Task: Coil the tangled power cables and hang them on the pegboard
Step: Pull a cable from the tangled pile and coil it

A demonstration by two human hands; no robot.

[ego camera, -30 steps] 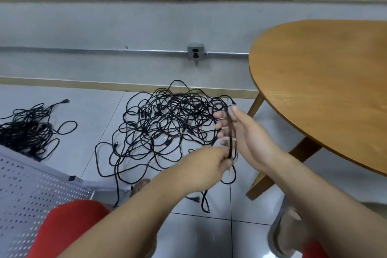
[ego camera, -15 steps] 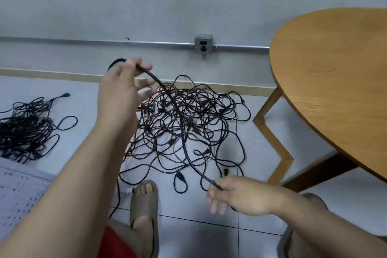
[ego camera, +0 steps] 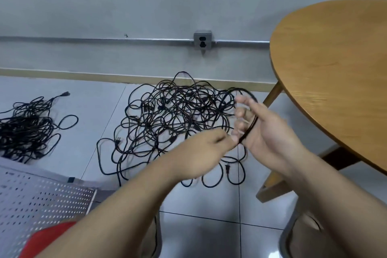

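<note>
While the left hand (ego camera: 207, 148) is pinching the cable loop (ego camera: 252, 126), the right hand (ego camera: 270, 132) is holding it in a loose grip.

Large tangled heap of thin black power cables (ego camera: 173, 123) spread on tiled floor (ego camera: 94, 115), smaller black cable heap (ego camera: 25, 130) well apart at left, single black cable loop (ego camera: 251, 125) gripped across right hand (ego camera: 266, 132), pinched by left hand (ego camera: 201, 153), white perforated metal pegboard (ego camera: 37, 199) at lower left.
</note>
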